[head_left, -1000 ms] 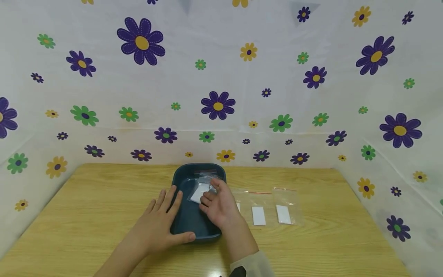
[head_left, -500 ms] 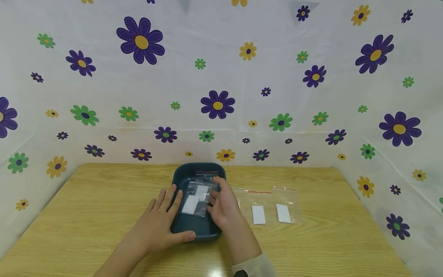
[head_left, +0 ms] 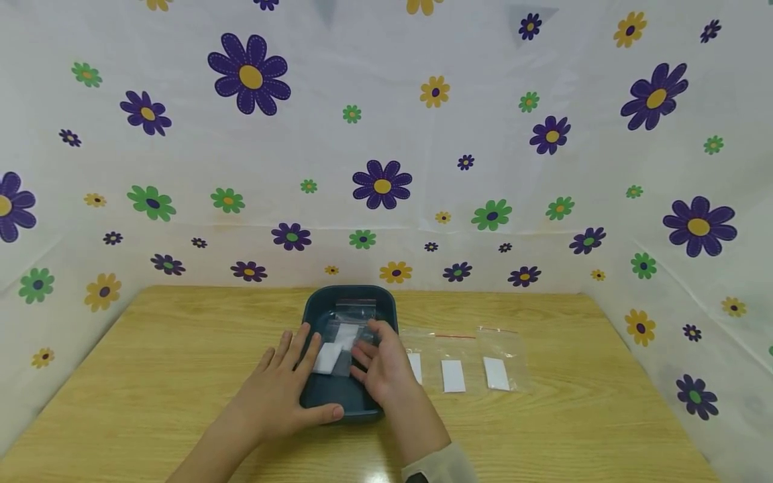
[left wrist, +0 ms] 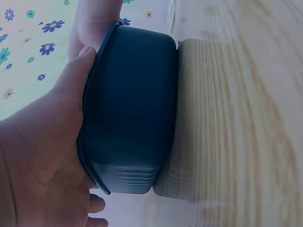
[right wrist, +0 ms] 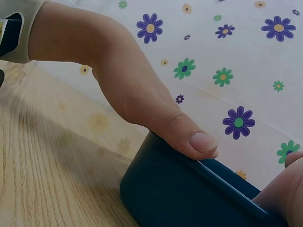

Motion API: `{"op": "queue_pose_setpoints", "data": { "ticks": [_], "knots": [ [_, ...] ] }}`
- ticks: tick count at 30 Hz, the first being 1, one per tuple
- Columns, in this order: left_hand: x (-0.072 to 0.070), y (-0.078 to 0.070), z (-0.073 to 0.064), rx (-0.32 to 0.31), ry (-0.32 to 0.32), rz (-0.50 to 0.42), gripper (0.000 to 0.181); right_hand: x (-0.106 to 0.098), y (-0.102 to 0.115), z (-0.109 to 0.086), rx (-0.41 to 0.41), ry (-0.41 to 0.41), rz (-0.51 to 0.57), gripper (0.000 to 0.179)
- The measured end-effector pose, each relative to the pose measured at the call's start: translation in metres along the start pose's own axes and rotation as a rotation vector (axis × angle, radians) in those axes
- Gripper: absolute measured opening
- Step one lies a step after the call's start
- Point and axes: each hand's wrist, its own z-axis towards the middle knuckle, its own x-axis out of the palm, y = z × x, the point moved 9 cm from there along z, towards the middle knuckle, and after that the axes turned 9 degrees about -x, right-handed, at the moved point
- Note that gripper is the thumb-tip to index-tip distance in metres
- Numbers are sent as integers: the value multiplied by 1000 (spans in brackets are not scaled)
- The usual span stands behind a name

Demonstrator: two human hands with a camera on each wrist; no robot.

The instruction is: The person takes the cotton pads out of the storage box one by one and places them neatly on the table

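Note:
A dark teal tray [head_left: 347,402] sits on the table. My left hand [head_left: 272,396] rests on its left side with fingers spread; in the left wrist view its thumb [left wrist: 78,71] lies on the rim. Inside the tray, small clear zip bags [head_left: 355,312] with white rectangular inserts [head_left: 327,357] lie overlapping. My right hand [head_left: 388,369] is over the tray's right side, fingers loosely bent against the bags' right edge. The right wrist view shows its thumb [right wrist: 201,142] on the rim, the other fingers hidden behind the tray wall [right wrist: 175,189].
Right of the tray, more clear zip bags with white inserts lie in a row on the wooden table [head_left: 574,416]: one partly behind the right hand [head_left: 415,367], a red-sealed bag [head_left: 453,376] and another bag [head_left: 496,373]. A flowered white sheet [head_left: 326,134] hangs behind and at both sides.
The bags in the tray, earlier bunched at the right fingers, now lie flatter, spread toward the left and back. The right fingers moved right, then slightly back left. The left hand stays put.

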Motion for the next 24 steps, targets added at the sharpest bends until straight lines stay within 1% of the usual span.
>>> {"op": "queue_pose_setpoints", "data": {
  "ticks": [3, 7, 9, 12, 14, 18, 21, 24],
  "knots": [
    [0, 0, 0, -2, -5, -3, 119, 2, -2, 0, -8, 35, -59, 67],
    [1, 0, 0, 1, -15, -2, 119, 7, 0, -1, -60, 94, -199, 53],
    [2, 1, 1, 3, -16, -5, 119, 11, 2, -2, -100, 121, -263, 52],
    [3, 1, 1, 1, -17, -6, 119, 14, 5, -3, -164, 152, -319, 52],
    [3, 1, 1, 0, -16, -7, 119, 15, 7, -2, -204, 160, -333, 50],
    [2, 1, 0, 0, -13, -7, 119, 14, 10, -1, -281, 143, -393, 45],
    [2, 1, 0, 4, -16, -13, 118, 15, 16, -3, -362, 130, -481, 40],
    [3, 1, 0, 7, -22, -15, 117, 18, 24, -7, -455, 139, -591, 33]
  ]
}}
